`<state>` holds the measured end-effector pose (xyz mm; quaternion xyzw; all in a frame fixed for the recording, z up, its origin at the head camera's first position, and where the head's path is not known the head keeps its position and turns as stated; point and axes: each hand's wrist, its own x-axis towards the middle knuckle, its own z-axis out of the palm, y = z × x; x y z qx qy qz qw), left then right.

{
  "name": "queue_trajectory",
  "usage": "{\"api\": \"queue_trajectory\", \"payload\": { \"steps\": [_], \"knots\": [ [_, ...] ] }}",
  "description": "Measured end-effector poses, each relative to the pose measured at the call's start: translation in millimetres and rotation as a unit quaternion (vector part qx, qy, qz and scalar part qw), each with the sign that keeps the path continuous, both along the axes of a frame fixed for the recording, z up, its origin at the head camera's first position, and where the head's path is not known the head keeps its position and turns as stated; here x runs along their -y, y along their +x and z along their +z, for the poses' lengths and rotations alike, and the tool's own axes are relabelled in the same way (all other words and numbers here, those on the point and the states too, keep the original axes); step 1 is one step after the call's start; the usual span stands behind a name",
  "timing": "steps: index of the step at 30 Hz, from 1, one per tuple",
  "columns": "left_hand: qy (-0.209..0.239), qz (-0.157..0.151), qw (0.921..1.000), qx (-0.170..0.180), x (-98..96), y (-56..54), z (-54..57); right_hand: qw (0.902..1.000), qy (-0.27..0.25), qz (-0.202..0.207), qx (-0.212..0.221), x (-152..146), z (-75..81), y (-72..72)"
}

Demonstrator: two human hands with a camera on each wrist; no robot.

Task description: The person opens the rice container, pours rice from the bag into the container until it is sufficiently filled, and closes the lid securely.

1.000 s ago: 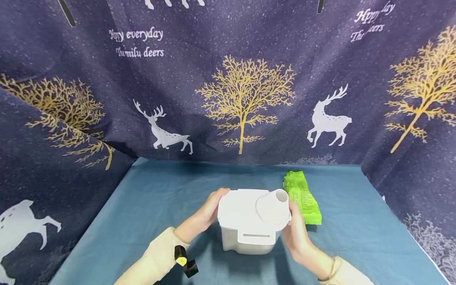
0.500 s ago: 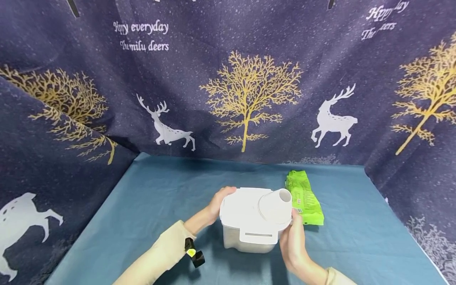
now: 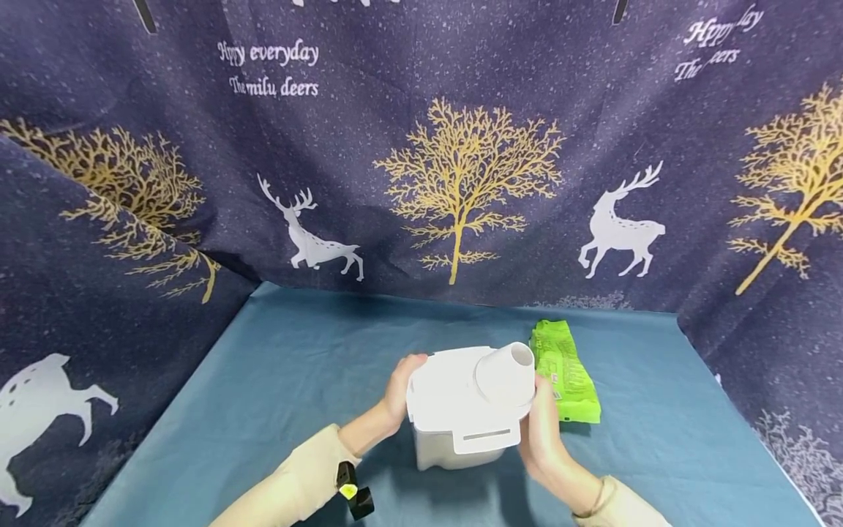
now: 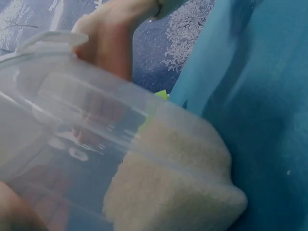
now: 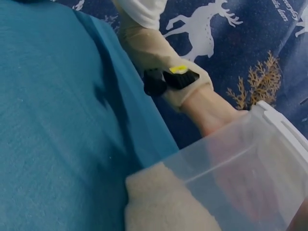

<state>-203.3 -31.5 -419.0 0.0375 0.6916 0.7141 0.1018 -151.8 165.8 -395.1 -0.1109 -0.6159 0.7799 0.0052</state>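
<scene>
A clear plastic storage container with a white lid [image 3: 444,399] is between my two hands, tilted in the wrist views. My left hand [image 3: 397,391] grips its left side near the lid, and my right hand [image 3: 543,432] holds the opposite side. From the right part of the lid rises a white round spout [image 3: 503,377], its opening facing up. Pale fine grains [image 4: 168,178], resembling rice, fill the container's lower part and lie heaped at a slant. Through the clear wall [image 5: 231,154] in the right wrist view, the left hand's fingers show faintly.
A bright green packet [image 3: 566,373] lies on the blue cloth [image 3: 316,344] just beyond my right hand. Behind and beside the table hangs a dark curtain [image 3: 395,58] printed with trees and deer. A black device [image 3: 354,490] is strapped at the left sleeve.
The container has turned and tilted slightly between my hands, its front latch tipping up at the right. Both hands keep hold of it. The head view has shifted a little.
</scene>
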Motion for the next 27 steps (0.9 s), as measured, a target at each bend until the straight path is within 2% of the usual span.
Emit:
{"api": "queue_trajectory", "payload": {
  "steps": [5,11,15,27],
  "knots": [
    [0.009,0.024,0.9997,0.003,-1.0,6.7,1.4,1.0000,0.006,0.004,0.000,-2,-0.7,-6.0],
    [0.015,0.089,0.9959,0.005,-8.2,15.5,1.9,0.9999,-0.010,0.008,0.011,-3,0.1,-15.0],
    [0.010,0.120,0.9927,0.010,-11.8,22.3,1.9,0.9994,-0.015,0.018,0.024,-4,0.6,-21.9],
    [0.006,0.149,0.9889,0.002,-17.2,41.7,-0.8,0.9955,0.041,0.072,0.045,-13,1.2,-47.7]
  ]
}}
